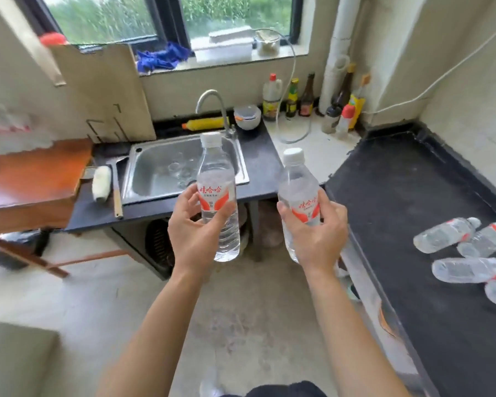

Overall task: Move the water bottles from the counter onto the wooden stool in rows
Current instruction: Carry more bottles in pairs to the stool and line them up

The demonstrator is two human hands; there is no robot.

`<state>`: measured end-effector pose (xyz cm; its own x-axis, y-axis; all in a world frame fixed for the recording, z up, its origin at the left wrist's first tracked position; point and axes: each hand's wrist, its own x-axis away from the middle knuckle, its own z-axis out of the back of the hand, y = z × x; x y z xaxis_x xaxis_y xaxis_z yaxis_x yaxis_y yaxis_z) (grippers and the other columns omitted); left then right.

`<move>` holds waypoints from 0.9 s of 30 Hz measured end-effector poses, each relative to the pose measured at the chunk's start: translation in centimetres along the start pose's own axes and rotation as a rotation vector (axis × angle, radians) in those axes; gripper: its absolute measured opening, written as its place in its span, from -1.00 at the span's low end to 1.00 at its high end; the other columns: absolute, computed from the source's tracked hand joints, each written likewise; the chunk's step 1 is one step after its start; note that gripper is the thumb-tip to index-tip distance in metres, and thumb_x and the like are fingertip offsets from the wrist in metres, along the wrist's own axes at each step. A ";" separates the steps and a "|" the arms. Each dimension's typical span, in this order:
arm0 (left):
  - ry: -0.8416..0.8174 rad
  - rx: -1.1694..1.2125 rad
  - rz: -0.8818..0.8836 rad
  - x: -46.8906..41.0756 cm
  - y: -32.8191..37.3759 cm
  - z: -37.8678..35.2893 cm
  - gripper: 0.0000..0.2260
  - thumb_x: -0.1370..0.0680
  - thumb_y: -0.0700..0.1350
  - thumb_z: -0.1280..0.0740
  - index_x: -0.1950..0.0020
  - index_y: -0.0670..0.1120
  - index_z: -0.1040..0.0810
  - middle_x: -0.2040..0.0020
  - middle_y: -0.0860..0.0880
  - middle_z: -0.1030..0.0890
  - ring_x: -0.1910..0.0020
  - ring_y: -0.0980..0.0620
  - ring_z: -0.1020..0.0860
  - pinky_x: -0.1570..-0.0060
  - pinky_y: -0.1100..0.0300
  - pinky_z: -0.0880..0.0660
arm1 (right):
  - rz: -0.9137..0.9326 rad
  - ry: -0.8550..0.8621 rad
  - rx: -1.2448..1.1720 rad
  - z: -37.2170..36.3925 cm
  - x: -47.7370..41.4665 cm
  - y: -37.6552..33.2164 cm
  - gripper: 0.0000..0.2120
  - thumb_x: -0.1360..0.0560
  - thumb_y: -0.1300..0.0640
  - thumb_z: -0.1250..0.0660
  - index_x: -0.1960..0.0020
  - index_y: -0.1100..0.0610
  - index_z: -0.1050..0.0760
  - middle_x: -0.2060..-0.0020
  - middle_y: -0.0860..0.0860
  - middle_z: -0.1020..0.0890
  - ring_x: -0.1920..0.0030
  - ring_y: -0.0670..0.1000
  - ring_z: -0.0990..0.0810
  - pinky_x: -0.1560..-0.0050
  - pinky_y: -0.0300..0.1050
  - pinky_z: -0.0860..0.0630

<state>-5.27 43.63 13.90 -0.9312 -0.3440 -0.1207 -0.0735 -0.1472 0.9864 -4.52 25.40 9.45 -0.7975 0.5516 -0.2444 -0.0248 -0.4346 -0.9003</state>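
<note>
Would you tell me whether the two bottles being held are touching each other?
Apart: the head view shows sink edge and floor between the left bottle and the right bottle.

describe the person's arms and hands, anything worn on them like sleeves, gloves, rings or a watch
Both arms are bare from the bottom of the frame to the wrist: no sleeves show. The left hand and the right hand wear no gloves, and no ring, watch or bracelet is visible on fingers or wrists. No tattoos or other markings can be made out.
</note>
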 end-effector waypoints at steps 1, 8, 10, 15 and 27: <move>0.039 0.001 -0.002 -1.3 -0.5 3.1 -0.48 -0.39 -0.06 -0.60 -0.29 0.03 -0.51 -0.11 0.06 -0.67 -0.10 0.23 -0.62 -0.02 0.27 -0.60 | 0.015 -0.026 -0.017 -2.9 1.0 -1.5 -0.42 -0.29 -0.22 -0.58 -0.22 0.00 -0.61 0.00 0.00 -0.48 0.08 -0.11 -0.50 0.06 -0.45 -0.41; 0.370 -0.048 -0.031 -9.3 -2.7 22.6 -0.50 -0.37 -0.07 -0.61 -0.25 0.05 -0.52 -0.06 0.11 -0.66 0.00 0.23 -0.65 0.05 0.33 -0.59 | 0.088 -0.276 -0.155 -21.2 8.1 -11.0 -0.44 -0.29 -0.19 -0.61 -0.20 0.01 -0.63 0.04 0.00 -0.52 0.09 -0.13 -0.53 0.00 -0.38 -0.47; 0.449 -0.056 -0.030 -11.5 -3.3 26.7 -0.49 -0.38 -0.08 -0.61 -0.27 0.00 -0.52 -0.06 0.13 -0.65 0.03 0.29 -0.64 0.06 0.35 -0.58 | 0.125 -0.331 -0.178 -25.1 10.0 -13.3 -0.49 -0.30 -0.17 -0.60 -0.17 0.00 -0.64 0.07 -0.02 -0.52 0.08 -0.22 -0.51 0.07 -0.52 -0.37; 0.566 -0.055 -0.034 -16.8 -5.7 33.5 -0.52 -0.38 -0.16 -0.60 -0.24 -0.04 -0.51 -0.04 0.13 -0.65 0.05 0.31 -0.63 0.08 0.39 -0.55 | 0.172 -0.473 -0.194 -34.4 12.6 -16.6 -0.47 -0.31 -0.27 -0.56 -0.18 -0.05 -0.61 0.02 -0.09 -0.54 0.00 -0.31 -0.46 0.06 -0.47 -0.42; 0.528 -0.163 -0.025 -39.3 -11.0 44.5 -0.45 -0.41 -0.12 -0.59 -0.35 -0.02 -0.50 -0.14 0.09 -0.66 -0.10 0.14 -0.65 -0.10 0.15 -0.60 | 0.114 -0.537 -0.323 -62.5 9.6 -25.9 -0.43 -0.25 -0.23 -0.57 -0.22 -0.13 -0.57 0.03 -0.18 -0.51 -0.04 -0.14 -0.55 -0.06 -0.28 -0.48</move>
<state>16.18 100.07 12.77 -0.6212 -0.7508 -0.2247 0.0024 -0.2885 0.9575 26.12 86.50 7.92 -0.9775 0.0444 -0.2061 0.1945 -0.1870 -0.9629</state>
